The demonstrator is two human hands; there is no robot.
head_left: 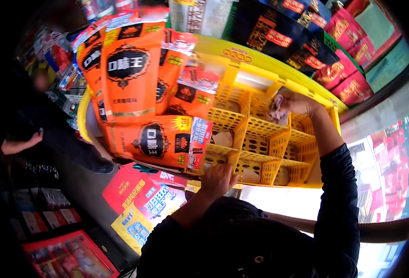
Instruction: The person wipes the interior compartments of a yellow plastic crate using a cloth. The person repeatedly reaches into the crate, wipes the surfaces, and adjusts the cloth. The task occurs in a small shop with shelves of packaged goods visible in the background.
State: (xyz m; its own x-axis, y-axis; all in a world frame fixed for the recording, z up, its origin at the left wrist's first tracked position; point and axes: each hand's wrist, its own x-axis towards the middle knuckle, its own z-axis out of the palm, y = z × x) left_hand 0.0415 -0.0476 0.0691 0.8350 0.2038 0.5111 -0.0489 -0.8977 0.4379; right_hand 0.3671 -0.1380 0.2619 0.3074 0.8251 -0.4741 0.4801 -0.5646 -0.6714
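Observation:
A yellow plastic rack (246,121) with perforated dividers lies in front of me. My right hand (296,102) is over its upper right compartments, gripping a crumpled pale purple cloth (279,110). Down at the near edge, my left hand (219,179) rests with curled fingers on the rim; whether it grips the rim is unclear. Several orange packets with black labels (131,69) stand at the rack's left side, and one more orange packet (152,140) lies sideways across their front. Small pale pieces (222,139) lie in some compartments.
Dark packets (272,34) and pink packets (343,73) stand behind the rack. At the left is another person's hand (34,138) and dark-clothed leg. A red-framed display case (75,257) stands lower left, near printed posters (148,194). A dark curved rail (385,229) runs at the right.

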